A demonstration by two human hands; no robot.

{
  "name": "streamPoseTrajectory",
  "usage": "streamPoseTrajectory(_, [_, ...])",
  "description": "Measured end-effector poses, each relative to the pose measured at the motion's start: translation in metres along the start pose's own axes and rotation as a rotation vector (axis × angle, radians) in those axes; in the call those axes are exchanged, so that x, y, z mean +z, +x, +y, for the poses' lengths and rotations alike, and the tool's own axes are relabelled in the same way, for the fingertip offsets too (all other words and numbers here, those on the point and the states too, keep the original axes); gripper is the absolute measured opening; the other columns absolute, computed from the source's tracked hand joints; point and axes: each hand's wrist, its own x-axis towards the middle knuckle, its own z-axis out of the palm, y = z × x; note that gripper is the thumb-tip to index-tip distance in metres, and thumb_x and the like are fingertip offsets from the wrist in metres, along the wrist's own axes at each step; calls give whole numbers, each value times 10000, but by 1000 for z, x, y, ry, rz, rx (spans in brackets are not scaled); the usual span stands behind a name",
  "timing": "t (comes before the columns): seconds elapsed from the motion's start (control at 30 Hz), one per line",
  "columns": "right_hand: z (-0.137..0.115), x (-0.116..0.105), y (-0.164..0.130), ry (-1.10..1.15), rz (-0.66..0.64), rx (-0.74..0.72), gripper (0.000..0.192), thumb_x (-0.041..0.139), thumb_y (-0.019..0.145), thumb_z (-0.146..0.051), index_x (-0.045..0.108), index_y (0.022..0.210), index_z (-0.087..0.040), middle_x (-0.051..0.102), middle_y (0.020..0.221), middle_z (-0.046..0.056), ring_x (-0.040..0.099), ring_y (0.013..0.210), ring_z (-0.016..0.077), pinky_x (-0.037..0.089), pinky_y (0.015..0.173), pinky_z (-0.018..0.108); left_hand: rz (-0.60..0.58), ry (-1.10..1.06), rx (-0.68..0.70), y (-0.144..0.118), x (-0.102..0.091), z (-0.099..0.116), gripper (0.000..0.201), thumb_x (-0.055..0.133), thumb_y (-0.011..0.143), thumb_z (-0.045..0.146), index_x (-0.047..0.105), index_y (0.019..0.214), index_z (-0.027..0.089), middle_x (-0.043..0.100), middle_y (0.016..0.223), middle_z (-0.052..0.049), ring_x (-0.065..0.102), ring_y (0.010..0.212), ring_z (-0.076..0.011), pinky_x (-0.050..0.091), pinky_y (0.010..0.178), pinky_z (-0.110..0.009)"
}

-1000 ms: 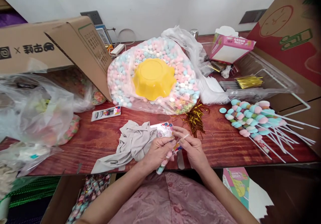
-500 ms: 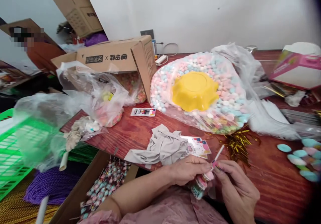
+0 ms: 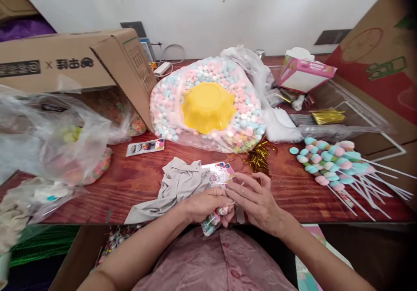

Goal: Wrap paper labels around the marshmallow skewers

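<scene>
Candy skewer (image 3: 213,221) sits in my hands at the near table edge, over my lap, already inside its clear sleeve, candy end pointing down toward me. Half a second ago my head was swung left at the green basket and boxes; now the view is back square on the table (image 3: 137,182), so my eyes are on the work again. Big bag of pastel candy (image 3: 169,104) with the yellow bowl (image 3: 208,106) on top sits mid-table, cardboard box (image 3: 74,61) at left, pile of bare finished skewers (image 3: 329,160) well apart on the right. Grey cloth (image 3: 177,184) and printed cards (image 3: 220,173) lie just beyond my knuckles, gold twist ties (image 3: 259,156) near them. My left hand (image 3: 203,204) is closed around the sleeve near its top, same grip as a second ago. My right hand (image 3: 257,200) has shifted: fingers now pinched at the sleeve mouth where the white stick (image 3: 240,186) pokes out, other fingers spread. I judge I'm gathering the sleeve neck, with tying still to do.
</scene>
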Motion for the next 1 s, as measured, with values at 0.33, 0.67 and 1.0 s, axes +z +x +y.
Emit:
streamPoseTrajectory(0.33, [-18, 4, -6, 165, -278, 471, 315, 460, 946, -193, 588, 658, -182, 635, 672, 5, 521, 666, 141, 296, 674, 340, 278, 1373, 292, -6, 20, 5, 192, 392, 894, 171, 577, 843, 165, 618, 939, -100, 573, 920, -226, 443, 927, -430])
streamPoseTrajectory(0.67, [-43, 4, -16, -51, -77, 206, 233, 449, 910, -90, 644, 849, -201, 662, 699, -5, 586, 792, 166, 247, 914, 440, -33, 452, -135, -11, 4, 14, 289, 551, 835, 417, 590, 716, 157, 579, 643, -6, 494, 560, -109, 380, 548, -228])
streamPoseTrajectory(1.0, [3, -12, -41, -116, -96, 593, 159, 565, 956, -242, 717, 992, -273, 719, 973, 19, 546, 878, 180, 270, 775, 361, 356, 593, 205, -12, 0, -5, 271, 538, 859, 323, 620, 676, 142, 519, 604, 10, 425, 558, -90, 337, 554, -227])
